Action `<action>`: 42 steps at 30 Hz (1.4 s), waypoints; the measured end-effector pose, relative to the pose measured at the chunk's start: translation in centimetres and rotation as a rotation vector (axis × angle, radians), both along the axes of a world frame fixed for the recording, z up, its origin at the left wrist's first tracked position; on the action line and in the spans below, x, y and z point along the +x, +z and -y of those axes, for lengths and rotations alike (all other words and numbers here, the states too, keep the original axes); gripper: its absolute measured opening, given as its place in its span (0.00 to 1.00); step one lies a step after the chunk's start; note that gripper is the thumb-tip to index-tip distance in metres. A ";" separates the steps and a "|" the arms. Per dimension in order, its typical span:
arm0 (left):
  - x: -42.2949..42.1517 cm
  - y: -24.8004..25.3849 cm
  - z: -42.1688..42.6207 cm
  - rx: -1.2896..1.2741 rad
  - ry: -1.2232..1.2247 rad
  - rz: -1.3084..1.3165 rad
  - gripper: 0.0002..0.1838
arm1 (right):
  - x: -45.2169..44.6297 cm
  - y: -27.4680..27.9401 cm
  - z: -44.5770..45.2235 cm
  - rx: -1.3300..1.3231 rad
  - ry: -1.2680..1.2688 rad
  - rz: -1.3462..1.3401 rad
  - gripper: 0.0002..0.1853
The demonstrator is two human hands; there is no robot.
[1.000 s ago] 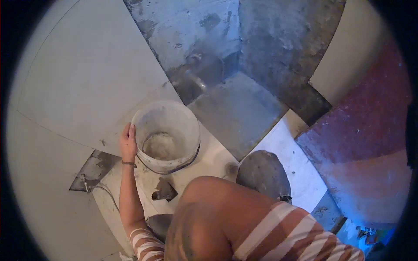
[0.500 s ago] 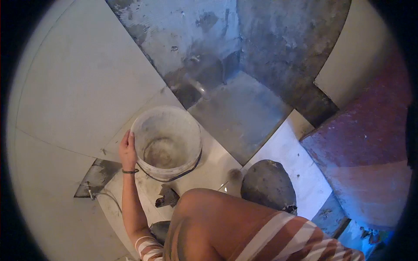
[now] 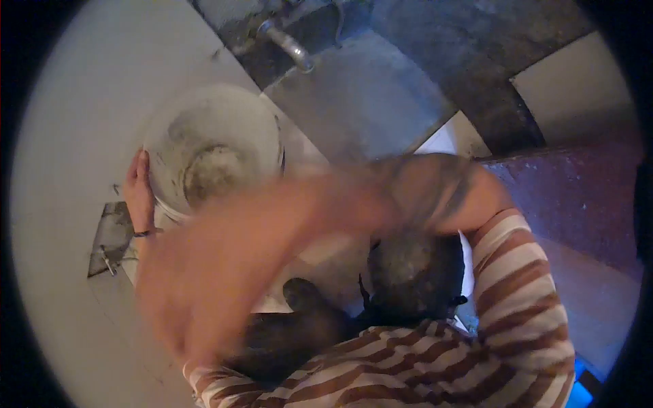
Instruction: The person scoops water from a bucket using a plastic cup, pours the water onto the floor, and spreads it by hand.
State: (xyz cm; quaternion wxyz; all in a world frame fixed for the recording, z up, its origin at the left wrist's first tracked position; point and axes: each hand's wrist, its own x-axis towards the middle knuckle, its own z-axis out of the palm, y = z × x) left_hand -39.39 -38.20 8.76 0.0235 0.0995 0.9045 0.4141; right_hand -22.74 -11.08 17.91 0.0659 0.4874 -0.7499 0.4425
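Note:
A whitish bucket (image 3: pixel 255 119) with grey residue inside stands at upper left. At its left side my left hand (image 3: pixel 141 194) grips the rim, fingers against the outer wall. A dark band circles that wrist. My right arm crosses in front of me from the right. My right hand (image 3: pixel 190 292) is smeared by motion near my left arm and striped sleeve, so its fingers and anything in them cannot be made out. The right forearm hides the bucket's lower front.
A metal pipe (image 3: pixel 289 49) sticks out of the bare grey wall beyond the bucket. A small valve (image 3: pixel 107 260) sits in a dark cut-out at left. A dark rounded form (image 3: pixel 415 268) lies below my right arm. A reddish-brown surface (image 3: pixel 571 197) borders the right.
My right arm has swung into view across the front, blurred. My left hand stays on the bucket. Bucket and surroundings appear higher in view, with the bucket farther left, as the camera has shifted.

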 end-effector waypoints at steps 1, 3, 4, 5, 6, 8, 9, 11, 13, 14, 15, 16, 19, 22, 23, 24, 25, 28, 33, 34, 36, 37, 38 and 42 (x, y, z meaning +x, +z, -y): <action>-0.3 -0.1 0.6 -0.013 0.011 0.023 0.32 | 0.7 -4.3 -3.4 0.051 -0.122 0.111 0.29; -1.7 -0.2 0.9 -0.079 -0.124 -0.081 0.31 | 3.9 -13.7 -9.6 0.238 -0.361 0.370 0.29; -2.1 0.2 0.6 -0.090 -0.136 -0.070 0.31 | 7.4 -18.6 -11.8 0.440 -0.475 0.451 0.39; -2.1 0.5 0.2 -0.087 -0.147 -0.080 0.31 | 11.0 -23.7 -13.5 0.334 -0.412 0.628 0.48; -2.1 0.7 -0.5 -0.078 -0.164 -0.090 0.30 | 14.5 -26.1 -13.4 0.310 -0.441 0.587 0.50; -3.0 0.1 -1.6 0.043 -0.124 -0.038 0.30 | 18.5 -27.6 -11.1 0.326 -0.502 0.626 0.52; -3.3 0.1 -2.2 0.064 -0.166 -0.001 0.30 | 19.5 -27.8 -9.6 0.355 -0.524 0.723 0.52; -3.8 0.5 -3.6 0.093 -0.260 0.041 0.30 | 20.9 -30.4 -7.2 0.327 -0.595 0.661 0.51; -4.4 0.9 -4.7 -0.019 -0.213 0.051 0.31 | 21.8 -32.3 -5.1 0.296 -0.677 0.590 0.51; -4.9 0.9 -4.9 -0.064 -0.224 0.038 0.31 | 22.0 -32.8 -4.7 0.250 -0.715 0.607 0.50; -5.5 0.7 -5.0 -0.099 -0.234 0.017 0.31 | 22.1 -33.3 -4.7 0.208 -0.757 0.615 0.50; -6.3 0.5 -4.9 -0.089 -0.255 0.024 0.31 | 22.3 -33.7 -4.9 0.209 -0.835 0.620 0.50; -8.4 -0.6 -4.0 -0.161 -0.323 -0.040 0.33 | 28.1 -29.5 -6.3 0.136 -1.239 0.581 0.49; -8.4 -1.4 -5.0 -0.201 -0.438 -0.120 0.36 | 37.2 -17.2 -5.2 -0.086 -1.646 0.880 0.43; -6.8 0.5 -5.5 -0.281 -0.371 -0.123 0.36 | 39.7 -15.9 -3.1 -0.187 -1.794 0.912 0.42; -6.0 1.4 -6.5 -0.278 -0.397 -0.119 0.36 | 42.4 -15.0 -1.6 -0.300 -1.925 0.931 0.42; -5.1 1.2 -6.8 -0.269 -0.403 -0.113 0.36 | 45.7 -16.0 0.6 -0.420 -2.030 1.000 0.41; -2.7 2.0 -8.1 -0.241 -0.447 -0.150 0.36 | 53.9 -13.2 5.6 -1.079 -1.848 1.008 0.43; 1.7 3.4 -11.4 -0.343 -0.546 -0.320 0.37 | 67.9 -22.0 11.4 -0.817 -2.437 0.988 0.44; 0.9 3.0 -12.6 -0.325 -0.568 -0.383 0.37 | 71.7 -26.2 11.5 -0.553 -2.603 1.096 0.42; 1.7 3.9 -13.9 -0.335 -0.599 -0.481 0.38 | 76.2 -28.0 10.9 -0.294 -2.633 1.154 0.39; 5.0 5.4 -15.4 -0.349 -0.607 -0.516 0.38 | 78.3 -29.0 10.3 -0.040 -2.680 1.168 0.37; 8.6 6.6 -16.8 -0.280 -0.580 -0.475 0.39 | 79.8 -29.3 9.0 -0.038 -2.633 1.185 0.37; 14.6 8.4 -18.7 -0.312 -0.756 -0.698 0.37 | 85.0 -32.6 2.2 0.490 -2.547 1.161 0.33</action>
